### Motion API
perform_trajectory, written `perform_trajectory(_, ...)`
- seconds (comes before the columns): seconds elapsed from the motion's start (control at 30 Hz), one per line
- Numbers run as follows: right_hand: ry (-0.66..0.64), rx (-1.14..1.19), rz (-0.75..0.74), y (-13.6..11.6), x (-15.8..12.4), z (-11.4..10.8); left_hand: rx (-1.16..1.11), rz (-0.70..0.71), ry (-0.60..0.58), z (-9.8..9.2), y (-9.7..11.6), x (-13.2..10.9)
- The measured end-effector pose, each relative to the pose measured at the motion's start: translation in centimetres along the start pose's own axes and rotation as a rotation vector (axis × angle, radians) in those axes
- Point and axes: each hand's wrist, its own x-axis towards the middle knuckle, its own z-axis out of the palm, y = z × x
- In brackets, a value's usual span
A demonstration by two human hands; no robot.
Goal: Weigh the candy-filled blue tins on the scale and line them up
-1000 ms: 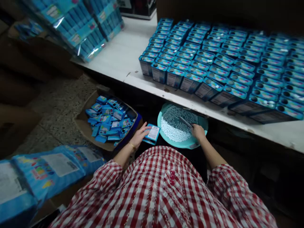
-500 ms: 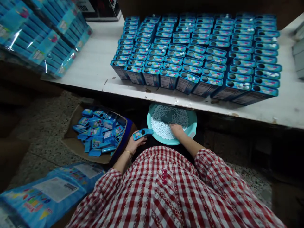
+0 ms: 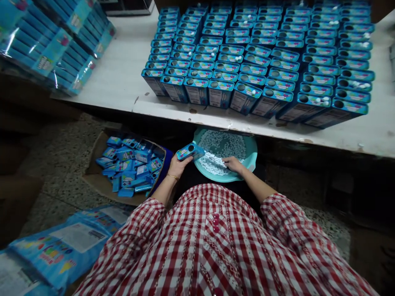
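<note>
Left hand (image 3: 180,166) wrapped round blue tin (image 3: 190,151), tilted, end resting at basin (image 3: 222,178) rim, right against the mints (image 3: 212,163). Right hand (image 3: 233,164) inside basin, fingers together, pressed over mints near tin; anything held is hidden.

Site: I read this as a small packing workshop | Seen: rows of blue tins (image 3: 222,61) on a white surface (image 3: 108,78), shrink-wrapped bundles (image 3: 52,49), a cardboard carton (image 3: 94,160) of loose tins, a teal basin (image 3: 216,177) of white pellets (image 3: 211,164) | Floor: speckled terrazzo (image 3: 61,164)
</note>
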Motion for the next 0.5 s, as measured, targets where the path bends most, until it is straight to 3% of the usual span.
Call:
perform_trajectory(0.17, 0.013, 0.102, 0.062, -0.7, -2.7, -4.7, 0.188, 0.117, 0.007, 1.6, 0.9, 1.0)
perform_trajectory(0.3, 0.063, 0.183, 0.053, -2.8, -4.6, -8.2, 0.263, 0.157, 0.025, 3.6, 0.7, 1.8)
perform_trajectory(0.4, 0.051, 0.061, 0.002, -5.2, -5.2, -9.8, 0.381, 0.188, -0.007, 4.6, 0.6, 1.9)
perform_trajectory(0.5, 0.042, -0.238, -0.012, -8.0, -5.2, -10.8, 0.522, 0.214, -0.023, 5.3, 1.0, 1.5)
